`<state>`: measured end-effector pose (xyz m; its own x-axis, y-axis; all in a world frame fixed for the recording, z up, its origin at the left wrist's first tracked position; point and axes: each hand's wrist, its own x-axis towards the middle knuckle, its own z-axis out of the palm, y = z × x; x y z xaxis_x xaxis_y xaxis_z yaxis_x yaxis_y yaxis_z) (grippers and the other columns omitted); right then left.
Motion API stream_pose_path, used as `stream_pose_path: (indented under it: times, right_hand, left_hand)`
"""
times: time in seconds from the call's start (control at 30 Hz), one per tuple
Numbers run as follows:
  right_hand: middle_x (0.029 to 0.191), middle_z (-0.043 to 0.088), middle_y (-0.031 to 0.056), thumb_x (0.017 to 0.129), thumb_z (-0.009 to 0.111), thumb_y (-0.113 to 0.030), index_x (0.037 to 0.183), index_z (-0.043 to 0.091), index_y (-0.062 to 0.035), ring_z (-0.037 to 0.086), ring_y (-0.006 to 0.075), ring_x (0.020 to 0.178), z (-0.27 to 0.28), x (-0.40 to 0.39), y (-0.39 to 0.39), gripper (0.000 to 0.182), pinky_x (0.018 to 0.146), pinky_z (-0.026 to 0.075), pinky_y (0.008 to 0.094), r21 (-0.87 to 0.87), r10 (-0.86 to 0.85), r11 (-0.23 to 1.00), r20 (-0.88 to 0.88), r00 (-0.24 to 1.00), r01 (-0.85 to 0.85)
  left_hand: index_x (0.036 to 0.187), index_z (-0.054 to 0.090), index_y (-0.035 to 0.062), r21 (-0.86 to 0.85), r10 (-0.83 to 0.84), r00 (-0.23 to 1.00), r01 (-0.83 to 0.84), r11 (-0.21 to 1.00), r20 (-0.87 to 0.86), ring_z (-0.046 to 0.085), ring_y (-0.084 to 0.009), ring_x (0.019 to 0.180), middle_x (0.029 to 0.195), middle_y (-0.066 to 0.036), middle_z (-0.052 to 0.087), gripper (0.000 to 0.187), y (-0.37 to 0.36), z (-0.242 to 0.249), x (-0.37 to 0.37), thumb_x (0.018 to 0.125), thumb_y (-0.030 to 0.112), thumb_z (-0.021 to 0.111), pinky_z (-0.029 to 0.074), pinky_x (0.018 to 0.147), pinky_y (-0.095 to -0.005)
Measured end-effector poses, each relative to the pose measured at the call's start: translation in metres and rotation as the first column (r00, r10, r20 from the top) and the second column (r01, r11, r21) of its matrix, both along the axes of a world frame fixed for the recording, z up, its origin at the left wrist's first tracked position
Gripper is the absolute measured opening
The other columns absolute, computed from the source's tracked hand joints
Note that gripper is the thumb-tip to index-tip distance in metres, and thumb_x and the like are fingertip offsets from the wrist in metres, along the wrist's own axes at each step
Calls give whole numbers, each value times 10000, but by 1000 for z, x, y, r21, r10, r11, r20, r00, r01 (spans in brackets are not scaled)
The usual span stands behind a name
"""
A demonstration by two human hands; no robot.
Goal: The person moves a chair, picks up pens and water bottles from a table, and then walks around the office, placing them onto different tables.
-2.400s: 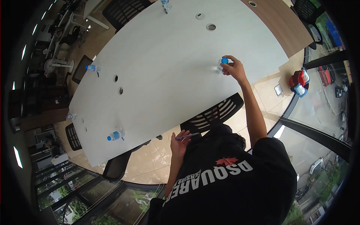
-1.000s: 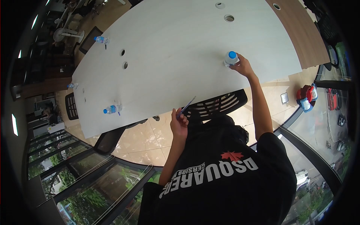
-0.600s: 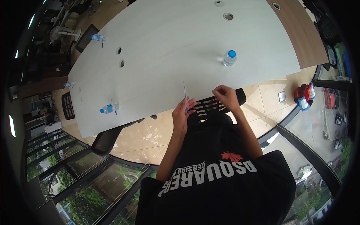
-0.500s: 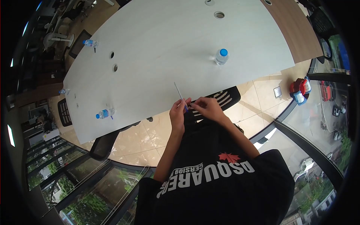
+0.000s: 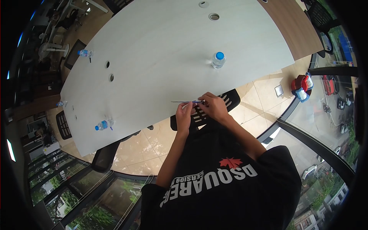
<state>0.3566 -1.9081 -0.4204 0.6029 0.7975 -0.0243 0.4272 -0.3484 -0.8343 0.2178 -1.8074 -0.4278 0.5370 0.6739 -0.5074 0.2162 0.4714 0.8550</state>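
Over the near edge of the white table, both hands meet around a slim pale stick with a blue end (image 5: 177,101); its exact kind is too small to make out. My left hand (image 5: 184,115) pinches it near the middle, the pale part sticking out to the left. My right hand (image 5: 215,108) has its fingers closed at the blue end, which they partly cover. The stick lies almost level, pointing left.
On the white table (image 5: 153,50) stands a water bottle (image 5: 218,61) with a blue cap. Other bottles lie toward the left, one (image 5: 104,124) near the front edge. A black mesh chair (image 5: 232,100) is tucked below my hands. Round holes (image 5: 214,17) pierce the tabletop.
The stick has turned from pointing away and upward to lying nearly level, pointing left. My right hand has come nearer my left and closed at the blue end. The view has shifted slightly.
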Motion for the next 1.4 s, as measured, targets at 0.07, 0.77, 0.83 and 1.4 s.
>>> stream_pose_path:
  times: [0.07, 0.77, 0.83, 1.4]
  right_hand:
    - [863, 678, 104, 801, 734, -211, 942, 723, -50, 673, 239, 709, -12, 16, 2, 214, 637, 532, 351, -36, -107, 993, 36, 994, 108]
    - [858, 664, 118, 780, 726, -271, 909, 658, -43, 663, 302, 763, -114, 82, 32, 271, 674, 533, 408, -159, -458, 845, 280, 844, 511]
    - [840, 659, 109, 778, 733, -270, 901, 661, -39, 659, 280, 749, -112, 83, 32, 272, 668, 530, 390, -151, -468, 841, 279, 838, 520]
    - [854, 647, 125, 749, 747, -332, 852, 634, -46, 646, 318, 767, -104, 92, 38, 325, 682, 517, 423, -176, -515, 824, 166, 841, 539]
  left_hand:
    - [1136, 520, -22, 9, 16, 1000, -15, 1000, -23, 653, -223, 1037, 1149, -190, 656, 297, -1, 4, -8, 1000, 242, 541, 533, 840, -307]
    - [1146, 566, -4, -69, -32, 974, 17, 998, -224, 674, -183, 941, 1055, -145, 690, 385, -1, -14, -85, 1028, 342, 445, 547, 656, -270]
    - [1143, 567, -5, -79, -53, 972, 35, 996, -231, 673, -183, 939, 1049, -147, 690, 401, 3, -14, -85, 1032, 355, 430, 551, 642, -271]
    - [1167, 527, -57, -185, -98, 979, 64, 981, -179, 705, -245, 847, 1035, -189, 661, 470, 29, -17, -90, 1023, 379, 427, 544, 419, -271]
